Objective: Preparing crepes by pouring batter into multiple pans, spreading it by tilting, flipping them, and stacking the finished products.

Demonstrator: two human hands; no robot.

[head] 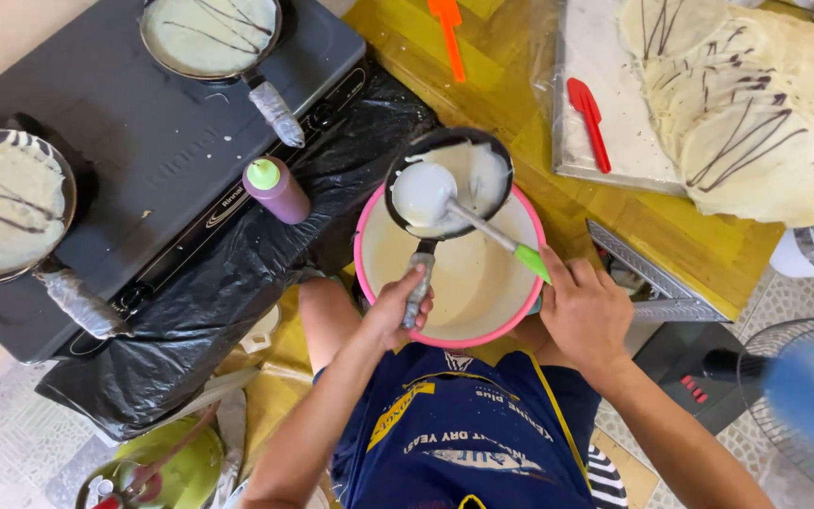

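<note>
We count three small frying pans: one (448, 179) gripped by our left hand (398, 306) over the single pink batter bowl (515, 316), and two more, (211, 36) and (7, 203), on the one black two-burner stove (153, 141) far to the left of that hand. There is one green-handled ladle (468, 219) in our right hand (586, 311), one purple squeeze bottle (277, 188) up-left of the left hand, and two spatulas beyond the right hand, one orange (448, 36) and one red (588, 118). One tray (605, 85) of stacked crepes lies past the right hand, one blue fan (803, 396) to its right, and one green gas cylinder (157, 471) below-left of the left hand.
</note>
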